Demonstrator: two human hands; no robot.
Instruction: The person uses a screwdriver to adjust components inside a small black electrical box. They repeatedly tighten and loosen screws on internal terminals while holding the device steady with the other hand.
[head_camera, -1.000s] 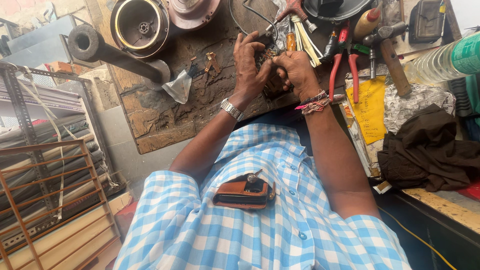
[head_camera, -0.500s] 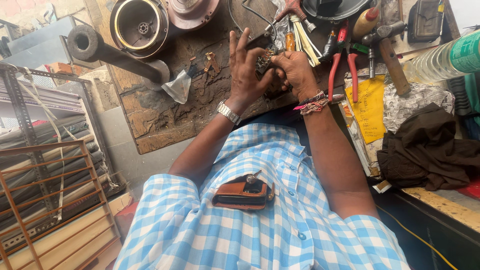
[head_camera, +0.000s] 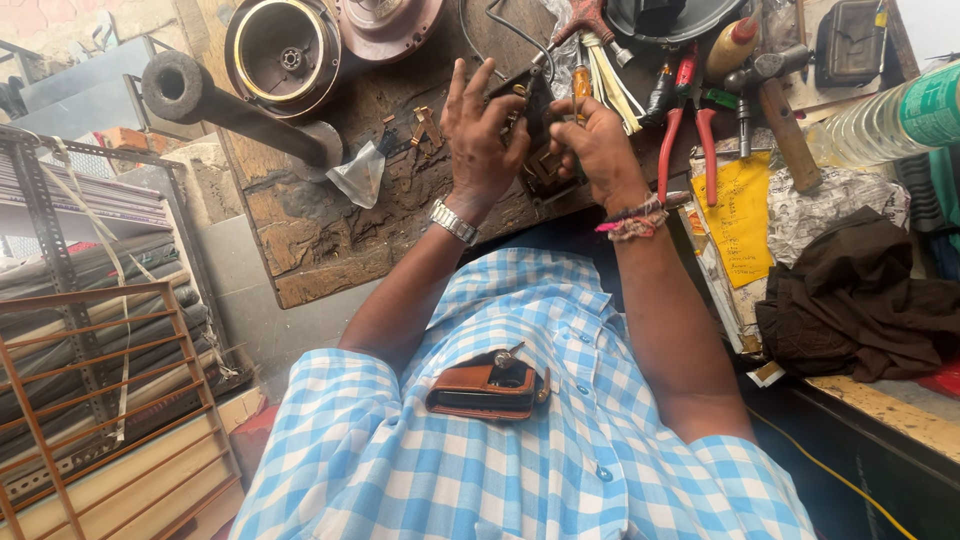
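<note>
Both of my hands meet over a worn wooden workbench (head_camera: 330, 240) and hold one small dark metal part (head_camera: 540, 150) with brass-coloured pieces between them. My left hand (head_camera: 480, 140), with a metal watch at its wrist, grips the part's left side, two fingers raised. My right hand (head_camera: 600, 145), with coloured thread bands at its wrist, grips the right side. A black cable (head_camera: 500, 30) runs from the part toward the back of the bench. The part's middle is hidden by my fingers.
Red-handled pliers (head_camera: 680, 130), a hammer (head_camera: 775, 110), screwdrivers and a yellow paper (head_camera: 740, 215) lie to the right, with a dark cloth (head_camera: 850, 300) and a plastic bottle (head_camera: 890, 115). A round motor housing (head_camera: 285, 50) and a black pipe (head_camera: 230, 105) sit left. Metal racks (head_camera: 90, 300) stand below left.
My hands have lifted and turned the small part slightly. My left hand's fingers have spread, two of them now raised. The view has shifted a little.
</note>
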